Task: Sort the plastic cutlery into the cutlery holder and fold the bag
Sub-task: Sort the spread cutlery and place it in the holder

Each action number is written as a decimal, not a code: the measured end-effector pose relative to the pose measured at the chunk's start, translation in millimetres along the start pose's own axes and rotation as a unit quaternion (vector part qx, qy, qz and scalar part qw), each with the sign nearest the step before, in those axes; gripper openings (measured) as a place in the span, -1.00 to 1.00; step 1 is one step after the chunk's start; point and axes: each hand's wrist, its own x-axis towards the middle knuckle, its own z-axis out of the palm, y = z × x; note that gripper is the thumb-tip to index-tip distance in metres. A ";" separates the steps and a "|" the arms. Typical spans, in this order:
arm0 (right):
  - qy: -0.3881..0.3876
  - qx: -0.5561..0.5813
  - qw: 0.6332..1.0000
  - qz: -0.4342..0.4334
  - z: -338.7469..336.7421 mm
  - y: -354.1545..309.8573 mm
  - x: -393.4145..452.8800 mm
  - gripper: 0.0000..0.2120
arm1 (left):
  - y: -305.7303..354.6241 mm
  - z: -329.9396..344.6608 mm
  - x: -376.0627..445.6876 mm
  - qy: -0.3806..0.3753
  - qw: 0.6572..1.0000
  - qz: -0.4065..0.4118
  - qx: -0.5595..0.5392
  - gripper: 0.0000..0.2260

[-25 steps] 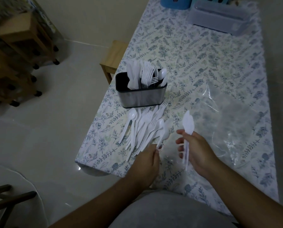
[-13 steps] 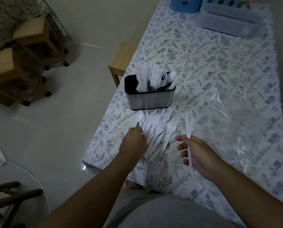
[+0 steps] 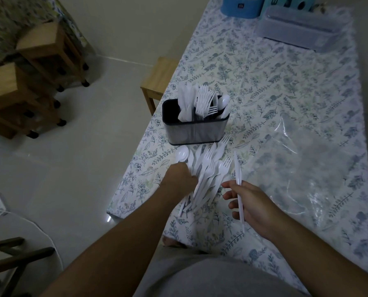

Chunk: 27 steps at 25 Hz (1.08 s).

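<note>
While right hand (image 3: 256, 207) grips a knife (image 3: 238, 181), left hand (image 3: 180, 176) grasps spoon (image 3: 182, 154) beside pile (image 3: 208, 176)

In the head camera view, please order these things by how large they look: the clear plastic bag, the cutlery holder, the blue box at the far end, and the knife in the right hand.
1. clear plastic bag
2. cutlery holder
3. blue box, cut off by the frame and farthest away, so unsure
4. knife, thinnest, though nearest

Nothing legible: the small dark label on the blue container (image 3: 241, 6) is too blurred.
</note>
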 end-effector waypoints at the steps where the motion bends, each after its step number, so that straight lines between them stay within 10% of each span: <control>1: 0.000 0.002 1.000 0.000 -0.8 0.1 0.2 -0.76 | -0.8 -1.8 -1.2 -0.009 1.000 0.000 -0.006 -0.70; 18: -0.007 0.110 0.994 -0.007 24.5 -5.5 6.4 -0.74 | 38.3 2.1 -91.4 0.011 0.968 0.222 -0.118 -0.82; 24: 0.087 0.268 0.956 -0.081 28.5 -19.2 8.2 -0.91 | 32.0 11.1 -97.5 0.096 0.933 0.040 -0.344 -0.90; 27: 0.085 0.345 0.931 -0.082 23.7 -16.0 10.4 -0.95 | 31.2 11.8 -100.6 0.020 0.923 -0.011 -0.384 -0.83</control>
